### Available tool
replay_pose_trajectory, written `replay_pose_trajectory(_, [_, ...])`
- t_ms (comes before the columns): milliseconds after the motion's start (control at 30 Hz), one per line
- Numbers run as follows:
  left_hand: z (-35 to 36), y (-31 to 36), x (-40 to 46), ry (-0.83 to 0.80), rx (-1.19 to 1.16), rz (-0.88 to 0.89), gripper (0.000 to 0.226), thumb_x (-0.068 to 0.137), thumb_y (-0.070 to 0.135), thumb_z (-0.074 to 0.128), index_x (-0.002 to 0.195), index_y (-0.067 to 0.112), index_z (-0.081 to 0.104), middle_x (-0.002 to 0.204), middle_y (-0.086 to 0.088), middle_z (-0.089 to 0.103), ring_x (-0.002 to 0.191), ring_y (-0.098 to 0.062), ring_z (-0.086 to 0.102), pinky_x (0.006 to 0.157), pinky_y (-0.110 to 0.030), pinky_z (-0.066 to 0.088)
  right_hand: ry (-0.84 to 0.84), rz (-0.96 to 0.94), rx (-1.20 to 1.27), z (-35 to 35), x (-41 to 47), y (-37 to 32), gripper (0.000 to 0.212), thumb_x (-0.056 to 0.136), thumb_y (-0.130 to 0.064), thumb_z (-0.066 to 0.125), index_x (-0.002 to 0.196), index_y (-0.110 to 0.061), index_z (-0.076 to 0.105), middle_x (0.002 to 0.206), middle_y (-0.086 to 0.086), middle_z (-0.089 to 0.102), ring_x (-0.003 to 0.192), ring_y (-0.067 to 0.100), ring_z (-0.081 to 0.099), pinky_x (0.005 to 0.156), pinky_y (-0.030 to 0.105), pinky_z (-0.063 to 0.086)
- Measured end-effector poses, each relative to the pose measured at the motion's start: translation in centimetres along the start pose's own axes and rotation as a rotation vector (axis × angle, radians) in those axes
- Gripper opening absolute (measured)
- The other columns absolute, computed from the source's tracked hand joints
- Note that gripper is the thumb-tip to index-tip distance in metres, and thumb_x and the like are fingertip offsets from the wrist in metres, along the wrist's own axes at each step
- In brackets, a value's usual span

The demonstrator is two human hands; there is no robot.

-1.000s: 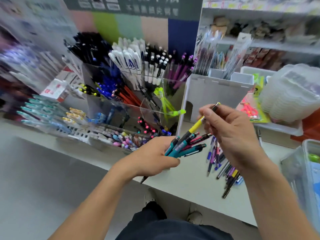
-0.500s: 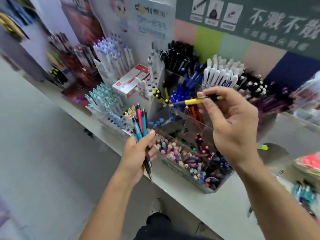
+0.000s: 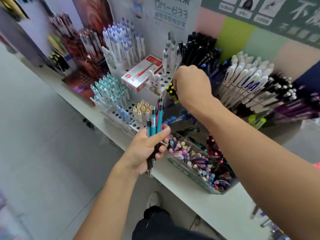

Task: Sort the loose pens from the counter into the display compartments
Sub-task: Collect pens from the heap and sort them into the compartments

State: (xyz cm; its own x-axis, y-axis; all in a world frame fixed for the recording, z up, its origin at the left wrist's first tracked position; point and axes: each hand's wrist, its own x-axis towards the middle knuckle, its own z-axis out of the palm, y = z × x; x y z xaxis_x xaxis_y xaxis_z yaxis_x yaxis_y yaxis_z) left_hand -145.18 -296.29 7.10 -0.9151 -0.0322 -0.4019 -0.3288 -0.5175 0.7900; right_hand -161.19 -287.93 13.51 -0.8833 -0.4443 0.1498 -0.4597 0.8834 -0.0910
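My left hand (image 3: pixel 147 149) grips a bundle of teal and pink pens (image 3: pixel 156 118) upright, tips down, in front of the counter edge. My right hand (image 3: pixel 190 84) reaches over the clear display compartments (image 3: pixel 174 108). Its fingers curl down into the slot of black pens with yellow tops (image 3: pixel 170 89). The yellow pen it carries is mostly hidden under the hand, so only yellow tops show beside the fingers. The loose pens on the counter are out of view to the right.
White peg racks hold teal pens (image 3: pixel 107 90), cream pens (image 3: pixel 142 110) and lilac pens (image 3: pixel 121 42). A red and white pen box (image 3: pixel 140 75) lies on a rack. Black pens (image 3: pixel 197 49) and white pens (image 3: pixel 245 80) fill the back compartments. A low bin of pastel pens (image 3: pixel 194 158) sits at the white counter's (image 3: pixel 225 210) edge.
The view swung left from the loose pile to the display. My right hand carried the yellow pen forward and down into the yellow-topped slot. My left hand turned its bundle upright.
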Motion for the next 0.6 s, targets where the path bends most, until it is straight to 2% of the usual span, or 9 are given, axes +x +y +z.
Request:
replay_pose_trajectory(100, [-0.1, 0.0, 0.1, 0.034, 0.093, 0.01, 0.019, 0.081, 0.025, 0.071, 0.093, 0.016, 0.061, 0.065, 0.002, 0.053, 0.043, -0.005, 0.041, 0.036, -0.014, 0.032, -0.036, -0.002, 0.062, -0.1, -0.6, 0.9, 0.018, 0.088, 0.003, 0.063, 0.1, -0.008, 0.072, 0.1, 0.014, 0.07, 0.093, 0.038, 0.066, 0.073, 0.042, 0.055])
replay_pose_trajectory(167, [0.0, 0.1, 0.0, 0.018, 0.156, 0.027, 0.014, 0.087, 0.021, 0.07, 0.087, 0.015, 0.058, 0.063, 0.003, 0.05, 0.042, -0.007, 0.038, 0.036, -0.016, 0.029, 0.015, -0.049, 0.232, -1.4, -2.5, 2.2, 0.013, 0.095, -0.01, 0.064, 0.102, -0.007, 0.074, 0.102, 0.011, 0.072, 0.095, 0.031, 0.066, 0.082, 0.044, 0.056])
replay_pose_trajectory(200, [0.2, 0.0, -0.1, -0.003, 0.191, 0.033, 0.016, 0.089, 0.019, 0.07, 0.084, 0.014, 0.055, 0.06, 0.004, 0.049, 0.041, -0.007, 0.036, 0.036, -0.017, 0.028, 0.04, -0.041, 0.357, -2.4, -4.2, 2.7, 0.017, 0.098, -0.02, 0.063, 0.1, -0.01, 0.076, 0.098, 0.006, 0.074, 0.092, 0.023, 0.067, 0.082, 0.041, 0.055])
replay_pose_trajectory(267, [1.0, -0.2, -0.1, -0.046, 0.29, 0.046, 0.021, 0.091, 0.015, 0.069, 0.083, 0.014, 0.05, 0.054, 0.007, 0.047, 0.04, -0.009, 0.034, 0.037, -0.018, 0.027, -0.011, 0.058, 0.6, -4.4, -8.3, 3.2, 0.032, 0.093, -0.049, 0.066, 0.09, -0.02, 0.077, 0.082, -0.007, 0.074, 0.077, 0.008, 0.067, 0.07, 0.029, 0.054])
replay_pose_trajectory(333, [2.4, -0.5, 0.0, -0.096, 0.414, 0.07, 0.021, 0.09, 0.014, 0.072, 0.087, 0.021, 0.053, 0.055, 0.007, 0.05, 0.04, -0.011, 0.036, 0.038, -0.02, 0.029, -0.109, 0.197, 0.701, -4.3, -11.4, 4.1, 0.042, 0.076, -0.065, 0.074, 0.084, -0.023, 0.075, 0.073, -0.008, 0.072, 0.068, 0.004, 0.067, 0.062, 0.025, 0.054])
replay_pose_trajectory(367, [3.2, -0.7, 0.1, -0.123, 0.474, 0.091, 0.022, 0.089, 0.015, 0.074, 0.089, 0.027, 0.055, 0.057, 0.005, 0.051, 0.04, -0.013, 0.038, 0.038, -0.022, 0.031, -0.121, 0.269, 0.756, -3.7, -12.3, 4.6, 0.042, 0.073, -0.062, 0.078, 0.082, -0.022, 0.074, 0.071, -0.005, 0.072, 0.064, 0.006, 0.067, 0.061, 0.028, 0.056])
replay_pose_trajectory(433, [4.8, -1.1, 0.2, -0.166, 0.584, 0.115, 0.023, 0.086, 0.022, 0.078, 0.095, 0.032, 0.059, 0.064, -0.007, 0.059, 0.041, -0.015, 0.043, 0.039, -0.025, 0.035, -0.108, 0.411, 0.951, -2.5, -13.5, 5.9, 0.031, 0.078, -0.042, 0.083, 0.079, -0.013, 0.071, 0.066, 0.006, 0.071, 0.054, 0.012, 0.066, 0.055, 0.032, 0.055])
replay_pose_trajectory(500, [6.3, -1.6, 0.1, -0.174, 0.61, 0.101, 0.025, 0.087, 0.031, 0.075, 0.101, 0.02, 0.057, 0.067, -0.016, 0.062, 0.04, -0.015, 0.047, 0.037, -0.025, 0.036, -0.102, 0.492, 1.143, -2.4, -14.6, 7.4, 0.02, 0.086, -0.02, 0.08, 0.08, -0.003, 0.069, 0.061, 0.015, 0.069, 0.047, 0.015, 0.062, 0.05, 0.032, 0.054])
replay_pose_trajectory(600, [7.8, -2.6, -0.2, -0.161, 0.441, 0.003, 0.036, 0.09, 0.042, 0.059, 0.099, 0.007, 0.056, 0.066, -0.012, 0.064, 0.039, -0.016, 0.05, 0.033, -0.022, 0.035, -0.097, 0.539, 1.312, -2.8, -17.0, 9.6, 0.01, 0.088, -0.006, 0.074, 0.085, 0.003, 0.07, 0.058, 0.009, 0.065, 0.049, 0.017, 0.061, 0.049, 0.025, 0.054])
